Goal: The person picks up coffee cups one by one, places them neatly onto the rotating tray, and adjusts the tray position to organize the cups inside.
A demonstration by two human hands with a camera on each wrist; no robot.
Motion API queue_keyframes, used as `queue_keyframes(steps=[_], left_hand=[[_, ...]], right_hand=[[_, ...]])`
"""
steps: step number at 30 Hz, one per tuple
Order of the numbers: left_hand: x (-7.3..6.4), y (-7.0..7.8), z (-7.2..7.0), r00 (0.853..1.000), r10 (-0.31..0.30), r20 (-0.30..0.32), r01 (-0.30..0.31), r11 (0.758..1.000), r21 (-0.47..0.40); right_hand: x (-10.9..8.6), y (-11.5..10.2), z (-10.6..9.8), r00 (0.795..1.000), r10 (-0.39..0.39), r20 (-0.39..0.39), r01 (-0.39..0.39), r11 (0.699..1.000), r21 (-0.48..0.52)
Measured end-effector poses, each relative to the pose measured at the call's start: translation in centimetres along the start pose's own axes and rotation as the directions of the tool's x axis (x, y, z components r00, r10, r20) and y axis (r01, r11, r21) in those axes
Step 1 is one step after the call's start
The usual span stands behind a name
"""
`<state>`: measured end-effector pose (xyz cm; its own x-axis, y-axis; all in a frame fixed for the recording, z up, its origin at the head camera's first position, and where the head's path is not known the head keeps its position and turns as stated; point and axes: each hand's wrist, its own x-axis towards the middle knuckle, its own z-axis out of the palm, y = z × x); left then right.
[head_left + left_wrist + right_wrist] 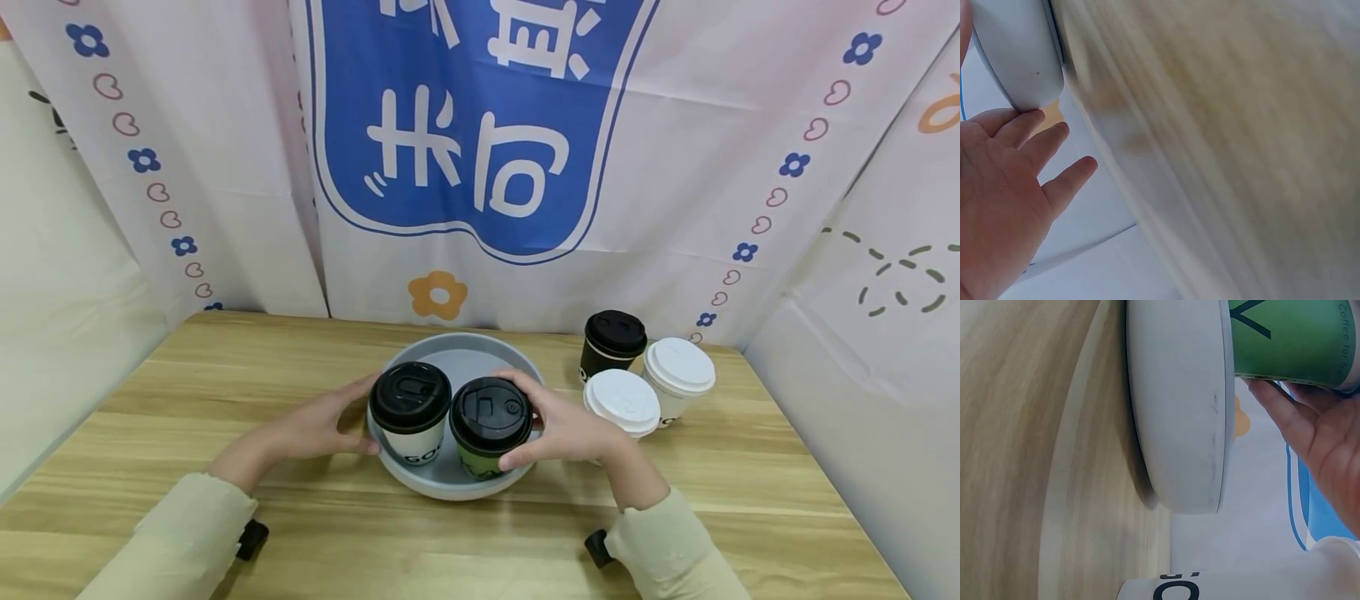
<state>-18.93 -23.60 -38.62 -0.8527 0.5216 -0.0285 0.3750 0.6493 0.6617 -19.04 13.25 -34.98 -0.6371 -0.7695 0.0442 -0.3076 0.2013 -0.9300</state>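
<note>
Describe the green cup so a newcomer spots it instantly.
On the wooden table, find the round grey tray. Inside, the green cup is the one the right hand grips. Both it and the white cup beside it have black lids, but only its body is green.

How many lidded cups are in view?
5: a white cup and a green cup in the tray; a black cup, a nearer white cup and a farther white cup to its right.
</note>
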Motion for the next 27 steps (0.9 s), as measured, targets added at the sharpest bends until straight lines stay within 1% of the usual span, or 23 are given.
queue_keyframes(steps=[4,10,17,27], left_hand=[[0.03,-0.02,-0.01,1.000,0.005,0.002,-0.005,1.000,-0.005],[0.05,-0.15,0.00,1.000,-0.007,0.002,0.007,1.000,-0.007],[0.14,-0.32,0.06,1.000,0.007,0.000,-0.007,1.000,-0.007],[0.20,-0.42,0.09,1.000,0.016,0.002,-0.016,1.000,-0.017]], right_hand=[[0.06,0.06,0.09,1.000,0.006,0.017,-0.006,1.000,0.005],[0.17,0.19,0.26,1.000,0.014,0.007,-0.014,1.000,-0.023],[0.17,0.22,0.32,1.000,0.025,0.004,-0.024,0.999,-0.033],[0.13,0.25,0.22,1.000,-0.009,0.028,0.009,1.000,-0.028]])
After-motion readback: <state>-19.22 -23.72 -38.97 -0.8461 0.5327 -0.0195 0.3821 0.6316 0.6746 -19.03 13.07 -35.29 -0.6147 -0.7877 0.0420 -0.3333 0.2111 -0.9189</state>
